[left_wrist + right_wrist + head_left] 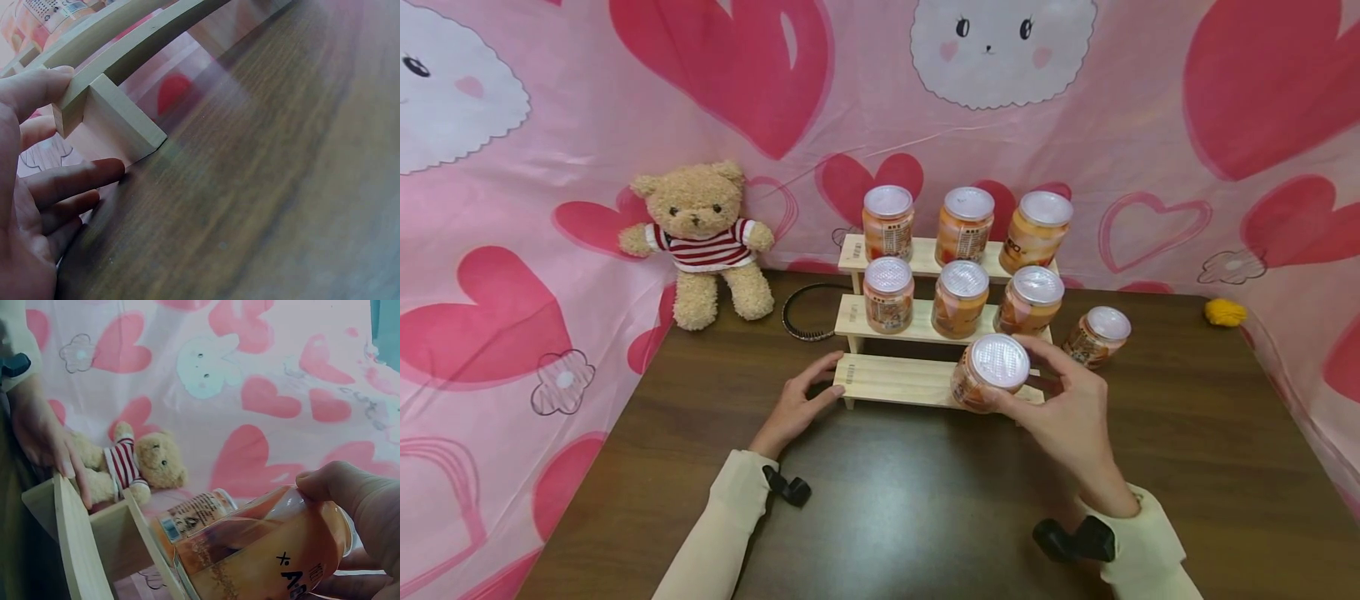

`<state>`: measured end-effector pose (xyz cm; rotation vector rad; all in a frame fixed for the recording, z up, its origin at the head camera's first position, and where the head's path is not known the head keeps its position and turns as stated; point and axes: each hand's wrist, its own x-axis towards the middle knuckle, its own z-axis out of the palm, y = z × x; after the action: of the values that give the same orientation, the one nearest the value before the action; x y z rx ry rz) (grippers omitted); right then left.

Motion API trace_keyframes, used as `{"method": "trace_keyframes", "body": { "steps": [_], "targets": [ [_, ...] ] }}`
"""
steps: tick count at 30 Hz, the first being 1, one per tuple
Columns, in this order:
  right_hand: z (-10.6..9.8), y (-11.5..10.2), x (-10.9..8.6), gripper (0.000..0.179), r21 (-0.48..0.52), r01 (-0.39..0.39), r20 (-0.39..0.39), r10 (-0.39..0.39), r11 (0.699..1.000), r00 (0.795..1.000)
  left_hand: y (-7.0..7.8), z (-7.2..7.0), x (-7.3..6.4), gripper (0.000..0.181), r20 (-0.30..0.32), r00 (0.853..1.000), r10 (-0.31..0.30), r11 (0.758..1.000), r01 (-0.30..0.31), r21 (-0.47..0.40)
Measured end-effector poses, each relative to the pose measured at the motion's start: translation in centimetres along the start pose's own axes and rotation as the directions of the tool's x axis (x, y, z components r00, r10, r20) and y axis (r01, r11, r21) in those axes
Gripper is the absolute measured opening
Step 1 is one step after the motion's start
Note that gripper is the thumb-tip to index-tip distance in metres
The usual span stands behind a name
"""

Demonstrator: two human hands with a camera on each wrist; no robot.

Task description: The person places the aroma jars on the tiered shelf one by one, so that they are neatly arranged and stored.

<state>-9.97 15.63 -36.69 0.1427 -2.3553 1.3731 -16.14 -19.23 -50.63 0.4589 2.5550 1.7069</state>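
A three-step wooden display rack point(898, 380) stands on the table. My right hand point(1073, 415) holds a clear-lidded jar with an orange label point(992, 371) at the right part of the lowest step, thumb on the near side and fingers behind. In the right wrist view that jar point(256, 550) is tilted in the picture; whether its base touches the step is hidden. My left hand point(802, 403) pinches the left end of the lowest step between thumb and index finger, its other fingers loose below the board point(147, 53). Similar jars stand on the middle step and the top step.
One more jar point(1097, 337) stands on the table right of the rack. A teddy bear point(700, 237) in a striped shirt sits at the back left, with a dark headband point(808, 336) near it. A yellow object point(1225, 312) lies far right. A pink heart-print cloth point(820, 108) hangs behind.
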Motion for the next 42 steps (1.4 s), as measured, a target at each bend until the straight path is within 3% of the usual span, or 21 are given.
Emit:
{"method": "trace_keyframes", "body": {
  "steps": [8, 18, 27, 42],
  "targets": [
    [1.8, 0.4, 0.3, 0.063, -0.020, -0.007, 0.048, 0.008, 1.000, 0.999, -0.1, 0.0, 0.0, 0.055, -0.001, 1.000, -0.009, 1.000, 0.009, -0.003],
    [4.1, 0.7, 0.9, 0.064, -0.053, 0.050, 0.065, -0.046, 0.997, 0.997, 0.0, 0.0, 0.0, 0.054, 0.002, 1.000, 0.019, 1.000, -0.019, -0.001],
    [5.7, 1.1, 1.3, 0.066, -0.019, 0.007, 0.109, -0.005, 1.000, 0.994, 0.2, 0.1, 0.1, 0.054, -0.003, 1.000, 0.024, 1.000, -0.024, 0.004],
    [8.1, 1.7, 1.5, 0.063, -0.035, 0.039, 0.098, -0.035, 0.999, 0.995, 0.1, 0.1, 0.1, 0.056, -0.003, 1.000, 0.000, 1.000, 0.000, -0.004]
  ]
}}
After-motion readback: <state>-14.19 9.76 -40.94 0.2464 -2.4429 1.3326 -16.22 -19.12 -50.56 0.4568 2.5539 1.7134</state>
